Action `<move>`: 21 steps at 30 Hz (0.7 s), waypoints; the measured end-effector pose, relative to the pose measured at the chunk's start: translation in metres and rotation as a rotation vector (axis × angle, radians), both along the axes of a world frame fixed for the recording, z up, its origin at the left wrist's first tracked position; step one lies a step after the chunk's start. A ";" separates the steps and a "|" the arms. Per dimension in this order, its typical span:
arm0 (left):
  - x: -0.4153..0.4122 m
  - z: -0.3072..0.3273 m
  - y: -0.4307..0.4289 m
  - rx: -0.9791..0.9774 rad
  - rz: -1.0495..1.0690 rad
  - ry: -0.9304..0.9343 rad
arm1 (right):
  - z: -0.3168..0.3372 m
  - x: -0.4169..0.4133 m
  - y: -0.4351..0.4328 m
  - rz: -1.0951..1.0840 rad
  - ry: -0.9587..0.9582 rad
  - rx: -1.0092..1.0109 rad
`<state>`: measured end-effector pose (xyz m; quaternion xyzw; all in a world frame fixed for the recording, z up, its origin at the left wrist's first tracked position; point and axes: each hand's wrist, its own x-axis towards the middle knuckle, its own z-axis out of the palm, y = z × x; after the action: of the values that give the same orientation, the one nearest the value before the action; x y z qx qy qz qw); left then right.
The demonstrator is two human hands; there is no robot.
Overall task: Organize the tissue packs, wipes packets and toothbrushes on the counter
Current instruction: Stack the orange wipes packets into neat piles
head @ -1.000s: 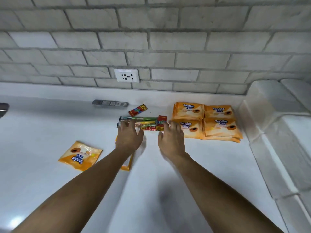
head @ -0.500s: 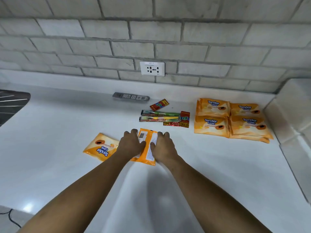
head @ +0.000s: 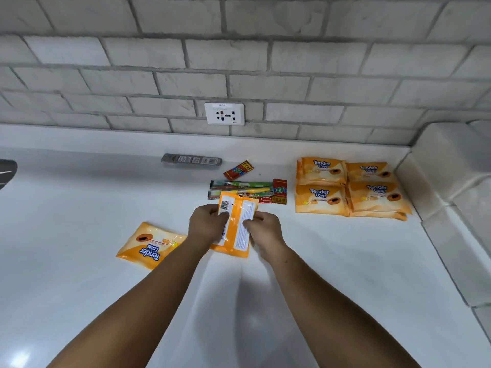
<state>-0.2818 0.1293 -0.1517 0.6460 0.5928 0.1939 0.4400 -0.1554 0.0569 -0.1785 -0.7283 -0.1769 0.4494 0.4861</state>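
Handling, judged: orange packet [head: 236, 224] looks like a soft film pouch, light and squashy, with a glossy, likely slick skin. Not fragile. It should bend if held by one corner. The best hold is across the two long side edges or the crimped end seams, where the film is flat and gives a pinch something to bite.

Hands: left hand [head: 208, 225] pinches the packet's left edge, thumb on top just below the barcode. Right hand [head: 265, 229] pinches the right edge, fingers curled under. Both are closed on the same packet.

Position: centre of frame, a little below the toothbrushes [head: 241, 189]. Its far end overlaps them in view. Cannot tell whether the near end rests on the counter [head: 79, 197] or is lifted.

Looks: back face up, orange film with a white printed panel, a barcode at the upper left corner and fine print too small to read. Wipes or tissues, cannot tell.

Others: loose packet [head: 150, 245] lies face up at lower left, its "Tender Love" logo turned upside down, just beside the left forearm. Block of packets [head: 348, 189] sits at right of frame, squared up two by two, with more underneath on its right side. Red sachets [head: 279, 191] lie at the toothbrushes' right end, and one sits above them.
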 end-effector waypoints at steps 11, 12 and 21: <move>0.072 0.042 -0.019 -0.140 0.020 -0.324 | 0.051 0.058 -0.019 -0.046 -0.537 0.278; 0.080 0.048 -0.023 -0.228 0.034 -0.376 | 0.053 0.063 -0.022 -0.052 -0.628 0.317; 0.148 0.066 -0.040 -0.514 -0.064 -0.682 | 0.042 0.117 -0.052 0.067 -1.186 0.367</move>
<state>-0.1336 0.0894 -0.0856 0.4323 0.4218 0.2285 0.7635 -0.0380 0.0046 -0.1366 -0.7525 -0.5140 -0.0545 0.4082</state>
